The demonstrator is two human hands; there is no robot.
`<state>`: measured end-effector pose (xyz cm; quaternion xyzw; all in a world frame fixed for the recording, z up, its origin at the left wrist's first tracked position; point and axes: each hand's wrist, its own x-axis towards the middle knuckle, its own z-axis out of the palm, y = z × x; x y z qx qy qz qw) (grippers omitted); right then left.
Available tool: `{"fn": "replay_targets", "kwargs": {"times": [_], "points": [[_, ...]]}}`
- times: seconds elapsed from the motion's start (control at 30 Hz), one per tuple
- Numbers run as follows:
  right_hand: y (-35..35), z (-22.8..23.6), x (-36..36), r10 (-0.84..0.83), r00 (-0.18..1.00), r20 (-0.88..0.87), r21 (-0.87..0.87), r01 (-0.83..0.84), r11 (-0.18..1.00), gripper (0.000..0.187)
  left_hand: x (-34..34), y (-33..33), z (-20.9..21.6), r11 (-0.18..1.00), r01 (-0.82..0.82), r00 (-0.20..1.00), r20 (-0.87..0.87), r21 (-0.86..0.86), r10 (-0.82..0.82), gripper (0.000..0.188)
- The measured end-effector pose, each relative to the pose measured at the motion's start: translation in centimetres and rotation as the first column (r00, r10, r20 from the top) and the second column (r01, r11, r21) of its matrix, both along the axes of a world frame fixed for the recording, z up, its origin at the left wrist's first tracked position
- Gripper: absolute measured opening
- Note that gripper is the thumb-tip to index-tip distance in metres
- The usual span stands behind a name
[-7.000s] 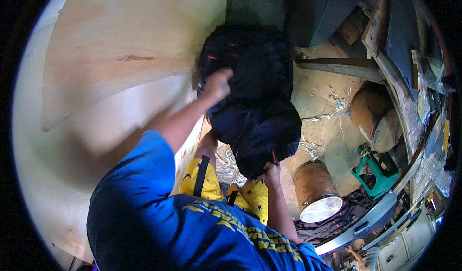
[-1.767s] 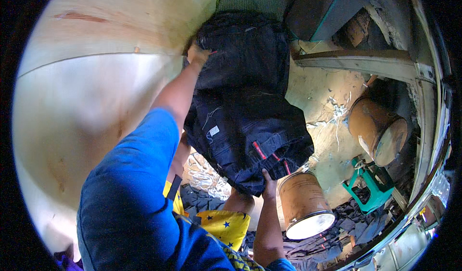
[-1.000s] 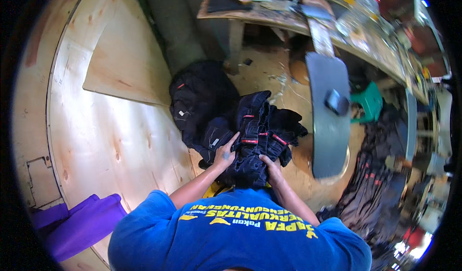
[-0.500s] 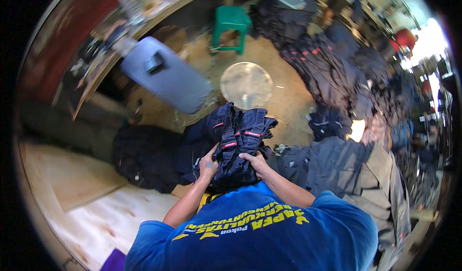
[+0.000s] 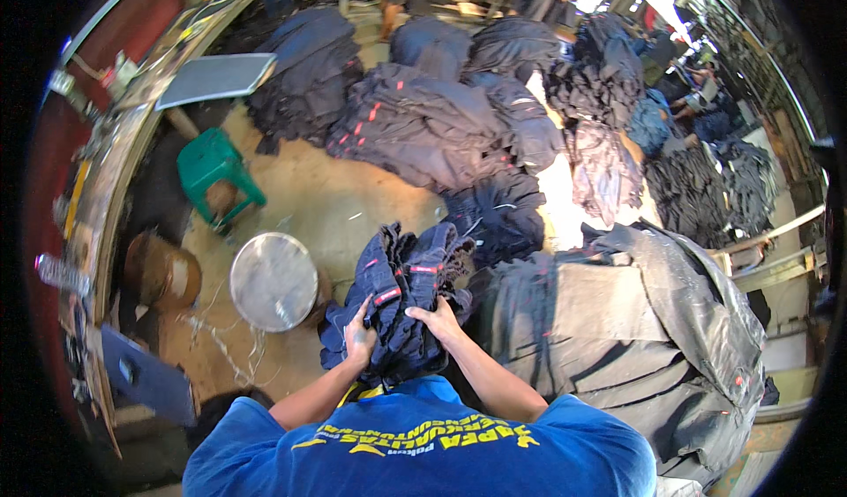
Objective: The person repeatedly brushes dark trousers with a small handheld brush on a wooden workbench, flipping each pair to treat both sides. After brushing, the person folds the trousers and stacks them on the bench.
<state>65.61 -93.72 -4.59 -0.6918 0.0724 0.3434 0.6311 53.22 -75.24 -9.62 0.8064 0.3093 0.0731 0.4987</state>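
Bundle of dark garments (image 5: 401,298): carried, both hands clenched on it, left hand (image 5: 360,338), right hand (image 5: 438,319). Not yet set down; garment stack (image 5: 618,329) just beside, right.

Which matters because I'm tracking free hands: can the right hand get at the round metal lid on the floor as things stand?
Probably not: the right hand is on the dark garment bundle, as is the left hand, and the round metal lid lies beyond the left hand.
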Motion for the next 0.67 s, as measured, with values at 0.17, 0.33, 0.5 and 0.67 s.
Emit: {"fn": "replay_targets", "kwargs": {"times": [0.17,0.33,0.5,0.67], "points": [[-1.2,8.0,17.0,0.064,0.972,0.228,-0.18,-0.023,0.983,0.09,17.6,-1.4,3.4,0.993,0.084,0.99,0.123,-0.087,-0.073,0.083],[-0.8,20.1,33.8,0.18,0.824,0.538,-0.435,0.088,0.896,0.081,37.9,-2.1,11.9,0.306,0.244,0.907,0.328,-0.92,0.265,0.057],[7.0,36.1,48.0,0.459,0.604,0.652,-0.706,0.263,0.657,0.095,55.3,2.3,23.4,0.369,0.554,0.73,0.649,-0.746,0.216,0.045],[22.2,46.1,58.3,0.665,0.544,0.512,-0.857,0.271,0.439,0.102,68.9,12.0,27.7,0.081,0.781,0.55,0.745,-0.619,0.378,0.051]]}}
